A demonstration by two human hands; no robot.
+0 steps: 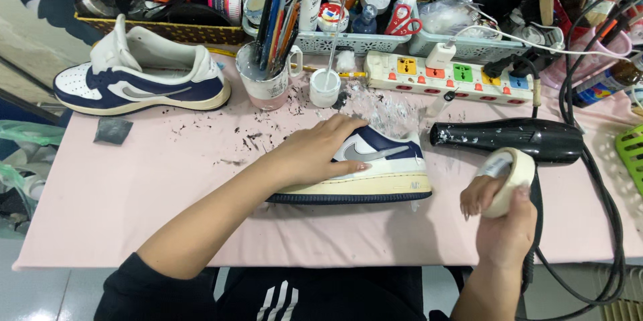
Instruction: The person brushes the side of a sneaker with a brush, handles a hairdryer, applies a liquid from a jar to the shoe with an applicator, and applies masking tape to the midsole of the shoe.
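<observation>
From the head camera, the left hand point(321, 150) lies flat and spread over the front and side of a navy and white shoe point(375, 170), pressing it onto the pink worktop point(134, 194). The shoe lies near the middle of the worktop, its heel pointing right, with crumpled clear plastic point(378, 110) bulging out of its opening. The right hand point(499, 217) is closed around a roll of cream tape point(512, 174), held upright just right of the shoe's heel and not touching it.

Behind the tape lies a black hair dryer point(516, 139) speckled with white paint, its cord running off to the right. A second matching shoe point(144, 80) sits at the far left of the worktop, well apart from the first, with a small dark grey pad point(111, 130) just in front of it. Between the shoes stand a paint-stained cup of brushes point(268, 73) and a small white pot point(325, 87). A power strip point(452, 73) with coloured sockets lies behind the dryer. Dark flecks are scattered over the worktop near the cup.
</observation>
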